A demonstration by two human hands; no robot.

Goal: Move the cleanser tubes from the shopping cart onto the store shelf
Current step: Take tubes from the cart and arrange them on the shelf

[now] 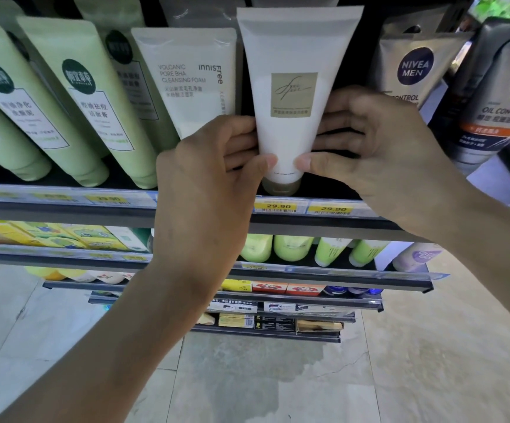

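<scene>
A white cleanser tube (293, 56) with a gold square label and a gold cap stands cap-down on the store shelf (64, 206). My left hand (214, 178) grips its lower left side, thumb across the front, fingers behind. My right hand (378, 154) grips the lower right side the same way. The tube stands upright between a white Innisfree tube (186, 83) on its left and a grey Nivea Men tube (409, 68) on its right. No shopping cart is in view.
Green tubes (73, 96) lean in a row at the left of the same shelf. Yellow price tags (276, 206) line the shelf edge. Lower shelves (308, 270) hold green bottles and small boxes. Tiled floor (278, 377) lies below.
</scene>
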